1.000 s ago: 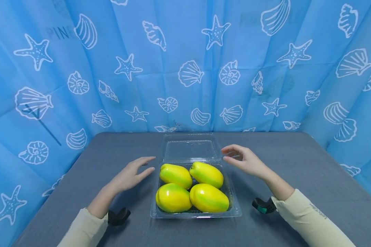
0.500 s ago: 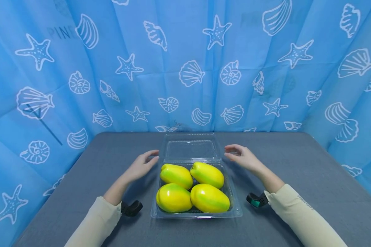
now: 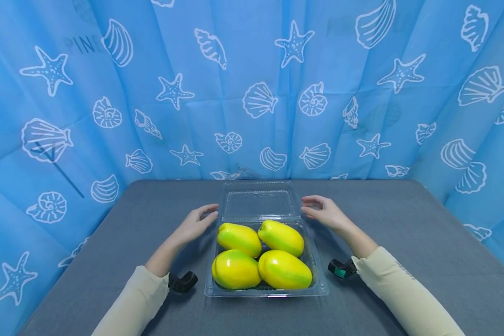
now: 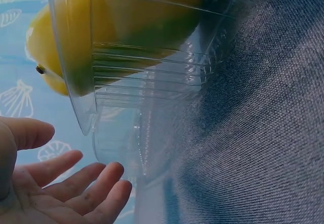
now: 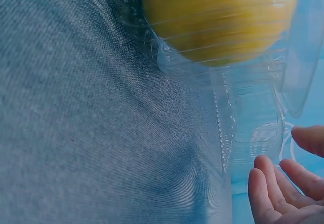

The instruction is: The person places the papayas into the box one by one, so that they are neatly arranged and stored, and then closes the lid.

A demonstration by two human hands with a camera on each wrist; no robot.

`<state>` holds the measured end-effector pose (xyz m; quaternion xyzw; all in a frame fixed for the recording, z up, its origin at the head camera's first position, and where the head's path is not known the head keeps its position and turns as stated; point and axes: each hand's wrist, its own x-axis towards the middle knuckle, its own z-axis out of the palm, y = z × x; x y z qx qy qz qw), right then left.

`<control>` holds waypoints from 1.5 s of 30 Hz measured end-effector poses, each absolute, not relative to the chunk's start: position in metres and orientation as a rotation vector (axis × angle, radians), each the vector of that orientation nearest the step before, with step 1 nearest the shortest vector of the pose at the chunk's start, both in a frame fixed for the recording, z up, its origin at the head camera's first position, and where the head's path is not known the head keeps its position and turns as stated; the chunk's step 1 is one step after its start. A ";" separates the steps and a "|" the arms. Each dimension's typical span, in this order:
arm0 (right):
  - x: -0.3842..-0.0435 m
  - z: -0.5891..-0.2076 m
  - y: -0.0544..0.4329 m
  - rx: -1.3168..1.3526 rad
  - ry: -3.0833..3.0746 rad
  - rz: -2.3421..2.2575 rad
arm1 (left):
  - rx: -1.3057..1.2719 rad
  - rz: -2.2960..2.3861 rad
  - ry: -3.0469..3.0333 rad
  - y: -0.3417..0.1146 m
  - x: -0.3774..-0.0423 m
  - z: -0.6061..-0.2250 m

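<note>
Clamshell, clear plastic, one: tray [image 3: 267,293] on the table [image 3: 382,200], about midway between its left and right edges; hinged lid [image 3: 258,204] laid open beyond the tray's far side, its outer edge close to the table's far edge.

Mangoes, yellow flushed green, four, all within the tray, in two rows: far-left mango [image 3: 238,239], dark stem end showing; far-right mango [image 3: 280,238]; near-left mango [image 3: 235,269]; near-right mango [image 3: 284,269].

Left hand [image 3: 193,225]: thumb set wide of the fingers, which are extended and slightly bent. Fingertips just beside the lid's left edge, near the hinge line; contact cannot be told. Far-left mango lies near, on the person's side of these fingertips.

Right hand [image 3: 325,213]: thumb likewise apart, fingers loosely bent. Fingertips just beside the lid's right edge; contact cannot be told. Far-right mango lies near, behind the tray's ribbed wall.

Margins: broad stretches of grey cloth between each hand and the table's left and right edges; a narrow strip past the lid at the far edge; more cloth on the person's side of the tray.

Also present: blue curtain [image 3: 252,56], white shell and starfish print, behind the table; cream sleeves [image 3: 407,291], two; black wrist mounts [image 3: 183,282], two, the right one bearing a green patch.
</note>
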<state>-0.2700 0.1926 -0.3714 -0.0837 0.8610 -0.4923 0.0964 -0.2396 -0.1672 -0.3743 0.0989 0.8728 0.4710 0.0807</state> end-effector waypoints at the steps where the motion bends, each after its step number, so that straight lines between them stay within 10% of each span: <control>1: -0.270 -0.372 0.192 -0.240 2.551 -1.468 | 0.301 1.410 2.609 -0.167 -0.240 -0.374; 45: -0.270 -0.364 0.190 -0.214 2.638 -1.664 | 0.282 1.698 2.629 -0.161 -0.239 -0.366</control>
